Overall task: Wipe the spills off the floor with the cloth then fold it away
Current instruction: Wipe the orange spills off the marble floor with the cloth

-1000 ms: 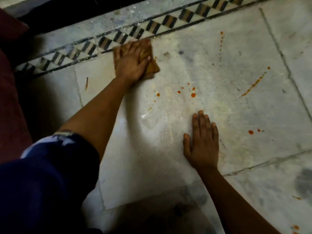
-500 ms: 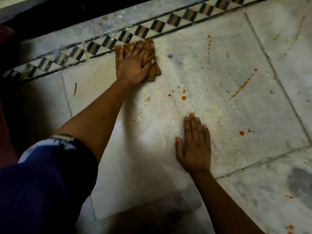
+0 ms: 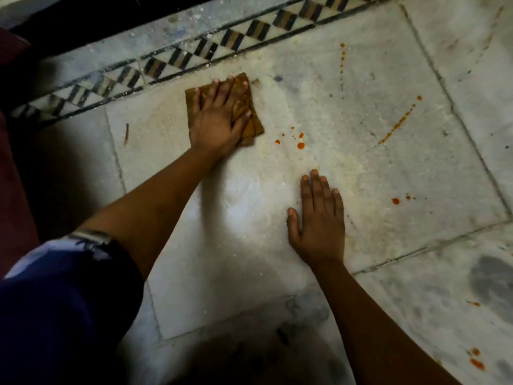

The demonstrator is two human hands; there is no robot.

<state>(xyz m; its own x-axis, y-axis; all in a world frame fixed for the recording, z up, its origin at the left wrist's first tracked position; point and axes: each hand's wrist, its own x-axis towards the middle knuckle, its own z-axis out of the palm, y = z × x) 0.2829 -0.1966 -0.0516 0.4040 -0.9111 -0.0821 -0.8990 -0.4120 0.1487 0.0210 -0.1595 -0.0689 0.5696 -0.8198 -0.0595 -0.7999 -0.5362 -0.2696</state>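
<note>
A folded brown cloth (image 3: 249, 107) lies on the pale marble floor (image 3: 347, 79), just below the checkered border. My left hand (image 3: 216, 120) presses flat on the cloth with fingers spread and straight. Right of the cloth is a cluster of orange-red drops (image 3: 300, 145). More spill shows as a dotted streak (image 3: 399, 123), a thin line of dots (image 3: 342, 55) and a drop (image 3: 395, 201) at the right. My right hand (image 3: 319, 220) rests flat on the floor with straight fingers, below the cluster.
A black-and-tan checkered tile border (image 3: 200, 54) runs diagonally across the top. A dark red surface (image 3: 14, 176) edges the left side. Further orange spots (image 3: 476, 362) sit at the lower right. My dark blue sleeve (image 3: 55, 301) fills the lower left.
My left hand has slid the cloth toward me and to the right, away from the checkered border and closer to the drop cluster. The small spots near the cloth are gone. My right hand stays planted.
</note>
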